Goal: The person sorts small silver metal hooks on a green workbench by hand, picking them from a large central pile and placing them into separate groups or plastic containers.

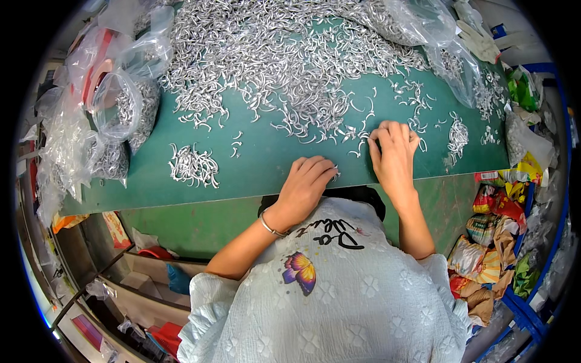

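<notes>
Many small curved silver metal pieces (266, 57) lie heaped across the far side of a green table (260, 154). My left hand (302, 184) rests at the near table edge with its fingers curled together, and a small silver piece (336, 173) shows at its fingertips. To its right, my right hand (393, 150) is closed, fingertips bent down to the tabletop among scattered pieces; what they pinch, if anything, is hidden. A small pile of pieces (192, 166) lies left of my hands, and another small pile (458, 137) lies to the right.
Clear plastic bags of silver pieces (144, 109) stand at the table's left end. Another plastic bag (451, 63) lies at the far right, near a pale glove (477, 41). Colourful packages (475, 257) crowd a blue rack on the right. A drawer unit (136, 290) stands lower left.
</notes>
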Demonstrator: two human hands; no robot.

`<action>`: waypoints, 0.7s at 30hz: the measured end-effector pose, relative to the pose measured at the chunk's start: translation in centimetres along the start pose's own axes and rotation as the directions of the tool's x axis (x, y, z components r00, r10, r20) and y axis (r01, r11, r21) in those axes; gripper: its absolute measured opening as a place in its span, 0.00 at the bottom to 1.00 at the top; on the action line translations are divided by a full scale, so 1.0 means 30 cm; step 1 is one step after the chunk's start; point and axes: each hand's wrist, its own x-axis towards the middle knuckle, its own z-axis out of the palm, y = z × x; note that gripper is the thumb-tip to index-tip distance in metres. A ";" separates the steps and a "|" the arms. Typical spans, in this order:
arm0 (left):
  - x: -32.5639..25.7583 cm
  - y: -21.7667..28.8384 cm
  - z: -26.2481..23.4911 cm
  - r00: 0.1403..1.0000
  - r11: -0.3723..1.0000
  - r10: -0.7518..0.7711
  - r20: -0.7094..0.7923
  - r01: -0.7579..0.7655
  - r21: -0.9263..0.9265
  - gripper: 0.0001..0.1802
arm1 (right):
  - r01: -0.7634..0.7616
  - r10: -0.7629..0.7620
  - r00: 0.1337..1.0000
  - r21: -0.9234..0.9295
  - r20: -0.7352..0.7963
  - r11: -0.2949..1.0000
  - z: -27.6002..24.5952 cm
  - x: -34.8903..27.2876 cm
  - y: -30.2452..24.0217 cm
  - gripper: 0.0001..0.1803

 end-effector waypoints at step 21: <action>-0.037 -0.010 -0.028 0.999 0.999 -0.041 -0.005 0.041 -0.030 0.20 | 0.116 -0.103 0.992 0.209 -0.071 0.971 0.065 0.033 -0.016 0.11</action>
